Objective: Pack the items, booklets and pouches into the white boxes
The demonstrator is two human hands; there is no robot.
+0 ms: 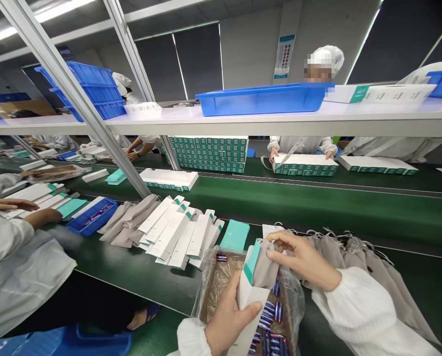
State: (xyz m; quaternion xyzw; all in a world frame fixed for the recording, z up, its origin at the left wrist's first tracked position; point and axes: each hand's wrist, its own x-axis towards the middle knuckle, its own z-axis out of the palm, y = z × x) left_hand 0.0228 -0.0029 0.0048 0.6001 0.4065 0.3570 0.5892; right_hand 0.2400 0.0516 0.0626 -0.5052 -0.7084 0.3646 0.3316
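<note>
My left hand (230, 316) is wrapped round a slim white carton (246, 294) with a green end flap, held tilted with its top end open. Part of a grey drawstring pouch (266, 269) sticks out of that end. The pouch's top is pinched between the fingers of my right hand (298, 257). Beneath both hands stands a cardboard box lined with clear plastic (221, 279), with several blue and purple batteries (267, 316) in it. Right of my right hand lie several grey pouches (369, 262) with white strings. What is inside the held pouch is hidden.
Several white cartons (176, 232), teal booklets (235, 235) and more pouches (128, 222) lie left of the box. A co-worker's hands (45, 216) are near a blue tray (92, 216). A white shelf (221, 123) crosses above the green conveyor (298, 198); another person handles packed cartons (305, 165).
</note>
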